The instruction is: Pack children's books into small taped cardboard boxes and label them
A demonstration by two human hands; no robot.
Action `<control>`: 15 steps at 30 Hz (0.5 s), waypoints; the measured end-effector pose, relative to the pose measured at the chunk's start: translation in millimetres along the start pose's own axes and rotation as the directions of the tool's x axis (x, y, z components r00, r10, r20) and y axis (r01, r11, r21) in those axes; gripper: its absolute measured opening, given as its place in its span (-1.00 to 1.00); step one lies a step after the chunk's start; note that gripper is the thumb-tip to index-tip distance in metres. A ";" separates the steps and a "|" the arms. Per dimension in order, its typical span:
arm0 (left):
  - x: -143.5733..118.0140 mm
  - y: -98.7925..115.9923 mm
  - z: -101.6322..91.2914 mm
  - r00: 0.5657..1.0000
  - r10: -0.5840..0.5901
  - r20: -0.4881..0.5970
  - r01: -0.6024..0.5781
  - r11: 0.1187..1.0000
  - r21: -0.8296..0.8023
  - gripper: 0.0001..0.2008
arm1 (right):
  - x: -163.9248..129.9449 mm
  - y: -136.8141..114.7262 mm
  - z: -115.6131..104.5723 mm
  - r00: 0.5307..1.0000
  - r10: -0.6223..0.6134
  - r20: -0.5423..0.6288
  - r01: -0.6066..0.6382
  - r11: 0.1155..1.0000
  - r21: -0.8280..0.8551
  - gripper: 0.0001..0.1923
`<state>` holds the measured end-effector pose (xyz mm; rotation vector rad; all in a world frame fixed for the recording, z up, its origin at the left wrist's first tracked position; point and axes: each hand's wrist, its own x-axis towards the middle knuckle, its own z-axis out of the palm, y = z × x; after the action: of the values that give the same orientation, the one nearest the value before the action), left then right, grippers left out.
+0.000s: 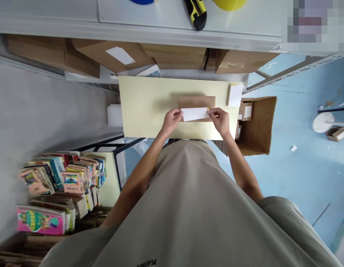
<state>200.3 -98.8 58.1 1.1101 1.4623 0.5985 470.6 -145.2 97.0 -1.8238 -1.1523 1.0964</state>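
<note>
Beige T-shirt [188,207] fills the foreground, both bare forearms reaching fwd to a pale yellow tabletop [144,107]. Left hand [172,120] and right hand [220,120] each pinch one end of a white label [194,114], thumb + fingertips closed narrow on its short edges. Label hangs level, stretched between the hands, over the near edge of a flat brown parcel [196,102] lying mid-table. Can't tell if the label touches the parcel yet or sits just above it; a small yellow spot shows at its right top corner.

Progress, judged from what lies here: parcel looks closed and placed flat, label lined up w/ its long edge, so positioning seems about done. Pressing and smoothing it down appears not yet done, since both hands grip the ends and no palm is on top.

Other stuff: stack of white slips [235,94] at the table's far right corner; open cardboard carton [258,126] w/ small boxes beside the table on the blue floor; brown boxes on the shelf [111,55] beyond; yellow-black utility knife [197,13] on the white surface above; rows of books [63,178] at lower left.
</note>
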 end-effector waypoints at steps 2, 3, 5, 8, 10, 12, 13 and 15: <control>17.2 -2.9 8.1 1.000 -0.018 -0.004 0.019 0.998 0.066 -0.89 | 18.4 15.1 2.5 0.998 0.057 0.033 -0.058 0.998 0.007 -0.51; 24.7 -4.5 11.9 1.000 -0.028 -0.014 0.029 0.995 0.094 -0.90 | 25.0 21.6 4.5 0.996 0.075 0.041 -0.075 0.997 0.004 -0.53; 36.3 -7.9 18.1 0.999 -0.032 -0.034 0.036 0.990 0.139 -0.90 | 33.6 32.0 8.8 0.995 0.093 0.046 -0.092 0.996 -0.012 -0.56; 44.6 -11.9 23.5 0.998 -0.020 -0.054 0.031 0.979 0.202 -0.90 | 39.1 41.7 13.7 0.995 0.094 0.045 -0.091 0.994 -0.064 -0.60; 45.6 -13.6 25.0 0.999 -0.011 -0.051 0.023 0.969 0.247 -0.88 | 41.2 46.0 14.9 0.995 0.087 0.047 -0.082 0.991 -0.104 -0.63; 45.1 -15.0 26.1 0.999 -0.004 -0.043 0.017 0.956 0.294 -0.86 | 43.6 49.9 15.2 0.995 0.082 0.054 -0.074 0.987 -0.140 -0.68; 44.8 -15.6 26.6 0.999 0.000 -0.044 0.014 0.949 0.315 -0.86 | 45.0 51.9 15.3 0.995 0.080 0.058 -0.070 0.985 -0.156 -0.70; 44.6 -17.0 28.0 0.998 0.009 -0.057 0.011 0.939 0.344 -0.85 | 47.8 55.8 15.7 0.995 0.078 0.067 -0.064 0.980 -0.187 -0.73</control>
<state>226.0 -73.0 16.5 1.3713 1.6594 0.3829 486.4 -118.8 28.5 -1.9948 -1.2778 1.1378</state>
